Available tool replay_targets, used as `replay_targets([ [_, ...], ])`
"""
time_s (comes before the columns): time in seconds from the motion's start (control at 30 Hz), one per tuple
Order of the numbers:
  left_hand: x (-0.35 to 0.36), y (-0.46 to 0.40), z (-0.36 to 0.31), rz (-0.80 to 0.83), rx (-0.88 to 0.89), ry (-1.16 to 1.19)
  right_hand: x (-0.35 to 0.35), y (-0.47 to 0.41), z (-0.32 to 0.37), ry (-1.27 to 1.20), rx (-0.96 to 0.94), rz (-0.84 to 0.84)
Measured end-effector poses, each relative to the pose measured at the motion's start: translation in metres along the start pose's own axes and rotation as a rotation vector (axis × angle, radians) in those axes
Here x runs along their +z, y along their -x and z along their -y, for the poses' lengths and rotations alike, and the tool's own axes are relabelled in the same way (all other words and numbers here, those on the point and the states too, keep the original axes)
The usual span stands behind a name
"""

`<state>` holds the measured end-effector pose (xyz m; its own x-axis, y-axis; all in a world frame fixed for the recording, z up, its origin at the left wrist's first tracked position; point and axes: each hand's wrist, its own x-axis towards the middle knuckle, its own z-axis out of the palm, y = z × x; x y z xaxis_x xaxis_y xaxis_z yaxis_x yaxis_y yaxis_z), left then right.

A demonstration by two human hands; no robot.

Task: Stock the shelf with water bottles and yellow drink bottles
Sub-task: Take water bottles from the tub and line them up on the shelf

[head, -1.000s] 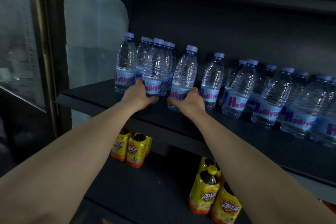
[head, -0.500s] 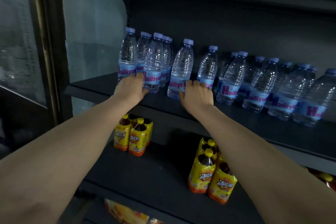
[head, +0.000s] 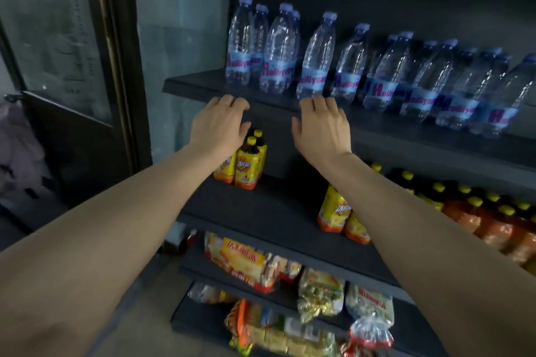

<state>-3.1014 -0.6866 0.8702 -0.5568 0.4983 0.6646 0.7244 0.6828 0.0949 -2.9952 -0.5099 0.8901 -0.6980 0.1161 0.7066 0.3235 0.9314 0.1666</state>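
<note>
Both hands are raised in front of the top shelf (head: 197, 87), palms away from the camera, fingers loosely spread and holding nothing. The left hand (head: 219, 122) sits just below the shelf's front edge, its fingertips overlapping that edge; whether they touch it cannot be told. The right hand (head: 323, 124) hovers beside it, fingertips close under the base of one water bottle (head: 316, 58), contact again unclear.

The water bottles (head: 406, 75) stand in a row along the top shelf, clear with pale blue labels and purple lettering. The ones toward the right are blurred and overlap, so their count is hard to make out, and the last is cut off by the frame edge. Several on the left hide others behind them.

On the second shelf (head: 261, 211), a small group of yellow drink bottles (head: 246, 165) stands at the left, partly covered by the left wrist. A second group (head: 333, 211) stands further right, largely hidden behind the right forearm. Beyond that arm, more bottles with yellow caps and orange bodies (head: 493, 223) run off to the right, dim and smeared.

Lower shelves hold snack packets (head: 246, 264), their print unreadable. A glass door (head: 58, 38) stands at the left.
</note>
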Motion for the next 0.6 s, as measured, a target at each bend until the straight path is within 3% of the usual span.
replay_targets([
  [0.2, 0.030, 0.091, 0.020, 0.097, -0.021, 0.045, 0.028, 0.084, 0.049, -0.131, -0.058, 0.033],
  [0.6, 0.149, 0.312, 0.038, 0.440, -0.259, 0.123, 0.141, 0.292, 0.109, -0.272, -0.102, 0.530],
])
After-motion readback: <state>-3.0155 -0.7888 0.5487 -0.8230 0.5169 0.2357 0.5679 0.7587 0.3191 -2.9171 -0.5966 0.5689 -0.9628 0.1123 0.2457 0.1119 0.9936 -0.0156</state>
